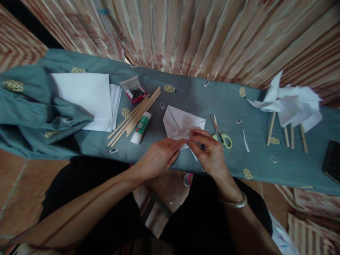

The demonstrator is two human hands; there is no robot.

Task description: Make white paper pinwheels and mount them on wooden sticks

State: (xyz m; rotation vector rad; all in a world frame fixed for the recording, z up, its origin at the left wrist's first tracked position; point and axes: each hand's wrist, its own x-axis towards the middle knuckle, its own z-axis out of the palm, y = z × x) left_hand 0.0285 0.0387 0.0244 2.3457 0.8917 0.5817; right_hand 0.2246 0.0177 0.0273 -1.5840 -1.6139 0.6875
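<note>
A white sheet of paper (183,120), cut and partly folded, lies in front of me on the cloth. My left hand (162,154) pinches its near edge, fingertips meeting those of the other hand. My right hand (207,148) is closed on the same paper, thumb and forefinger together at a near corner. The fingers hide the exact fold. Just right of the paper lie scissors (221,134) with green handles, blades pointing away. A glue stick (141,127) with a green label rests to the left, against several wooden sticks (135,115).
An open red box (135,92) of small dark pieces stands behind the sticks. White paper sheets (85,99) are stacked at left, partly under bunched cloth. Several paper pinwheels (292,106) on sticks lie at right. A paper strip (245,140) and a dark object (332,161) are nearby.
</note>
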